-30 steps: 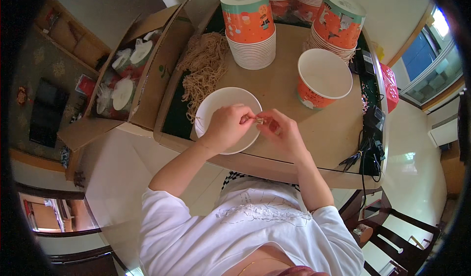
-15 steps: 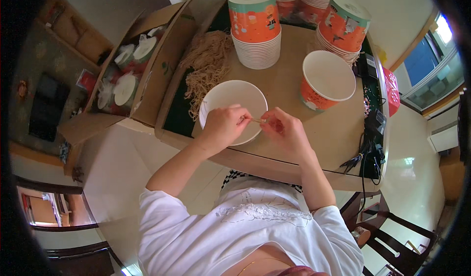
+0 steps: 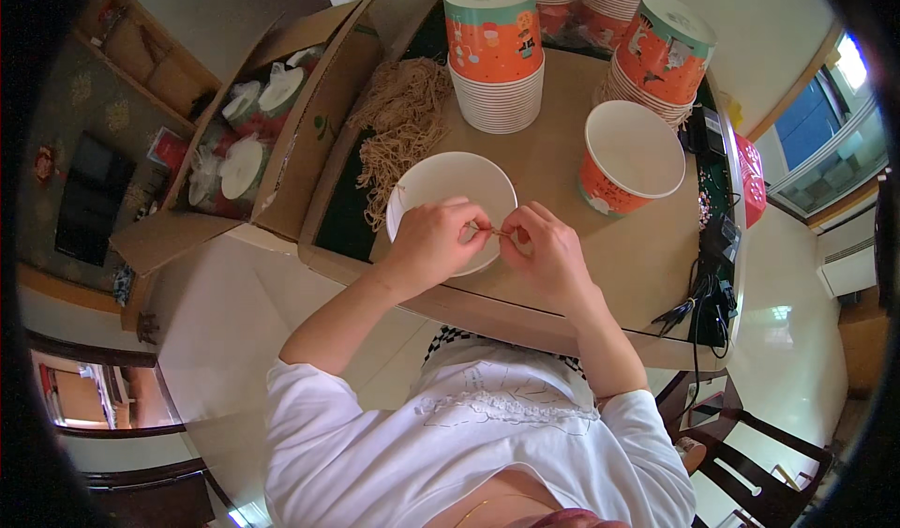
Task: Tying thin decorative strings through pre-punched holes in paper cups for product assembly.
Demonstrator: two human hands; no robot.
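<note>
Over the near rim of a white-lined paper tub, my left hand and my right hand meet fingertip to fingertip. Both pinch a short piece of thin tan string, held between them; its ends are hidden in my fingers. A small bit of similar string shows at the tub's left rim. Behind the tub lies a tangled heap of tan string. To the right stands another orange paper tub, upright with its white inside showing.
Upside-down stacks of orange and green tubs stand farther back on the table. An open cardboard box with wrapped tubs is at the left. Black cables and adapters lie along the right edge, and a dark chair stands below.
My fingertips have come closer together, and less string shows between them. The view has shifted slightly; the tubs and the heap stay in place.
</note>
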